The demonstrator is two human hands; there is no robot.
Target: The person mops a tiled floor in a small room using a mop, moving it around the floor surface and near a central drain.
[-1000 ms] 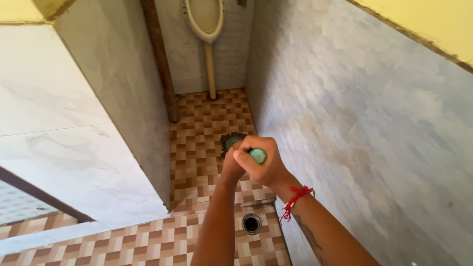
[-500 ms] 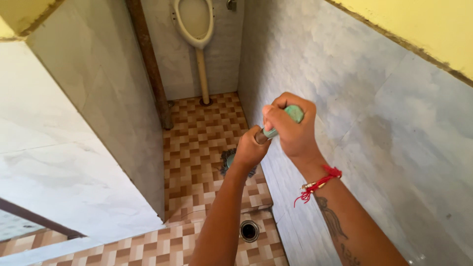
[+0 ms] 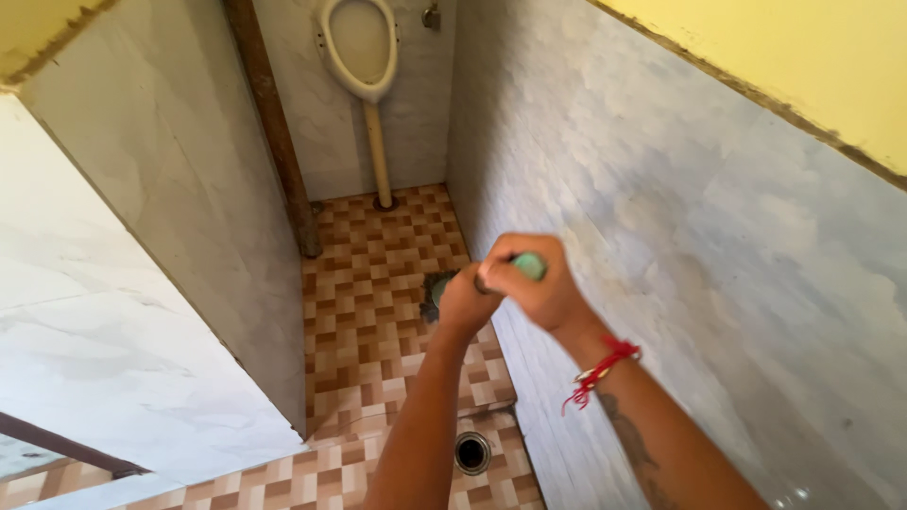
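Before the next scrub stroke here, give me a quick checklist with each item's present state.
1. Right hand closed on green handle end: ok.
2. Left hand gripping the handle lower down: ok.
3. Brush head on the checkered floor: cannot tell, hands hide most of it.
4. Floor drain uncovered: ok.
5. Red wrist thread away from the handle: ok.
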